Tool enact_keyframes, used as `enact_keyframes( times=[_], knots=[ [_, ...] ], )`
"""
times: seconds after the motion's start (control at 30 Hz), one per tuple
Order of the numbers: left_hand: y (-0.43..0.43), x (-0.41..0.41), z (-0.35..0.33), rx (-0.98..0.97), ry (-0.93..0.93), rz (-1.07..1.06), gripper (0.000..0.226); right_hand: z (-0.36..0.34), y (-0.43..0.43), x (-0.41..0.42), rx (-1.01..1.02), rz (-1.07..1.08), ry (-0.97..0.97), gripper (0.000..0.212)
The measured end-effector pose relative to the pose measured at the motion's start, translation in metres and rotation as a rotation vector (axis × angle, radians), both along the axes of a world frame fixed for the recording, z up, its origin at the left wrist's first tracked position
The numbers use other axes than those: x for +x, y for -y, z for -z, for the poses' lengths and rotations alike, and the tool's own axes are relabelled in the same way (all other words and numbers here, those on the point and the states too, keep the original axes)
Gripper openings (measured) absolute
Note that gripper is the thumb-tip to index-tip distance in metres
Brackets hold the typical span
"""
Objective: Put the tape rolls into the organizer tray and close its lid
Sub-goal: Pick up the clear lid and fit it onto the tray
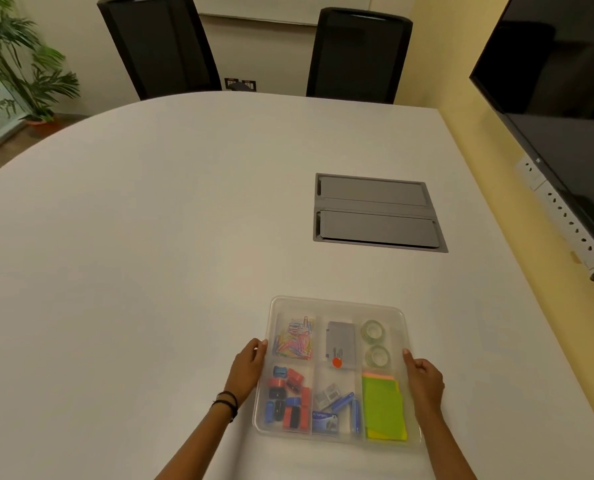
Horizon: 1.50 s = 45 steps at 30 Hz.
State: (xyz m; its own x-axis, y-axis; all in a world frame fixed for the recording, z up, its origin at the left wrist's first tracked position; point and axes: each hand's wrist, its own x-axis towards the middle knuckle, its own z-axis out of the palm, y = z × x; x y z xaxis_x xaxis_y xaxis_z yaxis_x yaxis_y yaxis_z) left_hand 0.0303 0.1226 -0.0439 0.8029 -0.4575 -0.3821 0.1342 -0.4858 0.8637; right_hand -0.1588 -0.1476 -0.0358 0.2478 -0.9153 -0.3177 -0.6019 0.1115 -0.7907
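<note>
The clear plastic organizer tray lies on the white table close to me, and its contents look hazy, as if under a translucent lid. Two clear tape rolls lie in its far right compartment, one behind the other. My left hand holds the tray's left edge with the thumb on top. My right hand holds the right edge the same way.
The other compartments hold coloured paper clips, a grey box, sharpeners and erasers, staples and green sticky notes. A grey cable hatch is set into the table farther off. Two black chairs stand at the far edge, and a screen hangs at the right.
</note>
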Motion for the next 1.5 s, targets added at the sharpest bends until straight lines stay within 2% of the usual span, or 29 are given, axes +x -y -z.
enact_keyframes(
  times=[0.13, 0.23, 0.67, 1.23, 1.5],
  knots=[
    [0.007, -0.015, 0.007, 0.001, 0.079, -0.161, 0.037, 0.002, 0.003, 0.010, 0.073, 0.040, 0.035, 0.049],
    [0.013, -0.012, 0.009, 0.052, 0.140, -0.205, 0.039, 0.003, 0.005, 0.013, 0.107, 0.056, 0.058, 0.052],
    [0.034, 0.016, 0.010, 0.144, 0.217, -0.172, 0.037, 0.001, 0.021, 0.033, 0.112, 0.068, 0.118, 0.055],
    [0.036, 0.020, 0.014, 0.163, 0.272, -0.155, 0.034, 0.003, 0.018, 0.026, 0.095, -0.004, 0.102, 0.045],
    [0.032, 0.017, 0.008, 0.150, 0.328, -0.151, 0.021, 0.010, 0.000, 0.001, -0.004, -0.127, -0.016, 0.041]
  ],
)
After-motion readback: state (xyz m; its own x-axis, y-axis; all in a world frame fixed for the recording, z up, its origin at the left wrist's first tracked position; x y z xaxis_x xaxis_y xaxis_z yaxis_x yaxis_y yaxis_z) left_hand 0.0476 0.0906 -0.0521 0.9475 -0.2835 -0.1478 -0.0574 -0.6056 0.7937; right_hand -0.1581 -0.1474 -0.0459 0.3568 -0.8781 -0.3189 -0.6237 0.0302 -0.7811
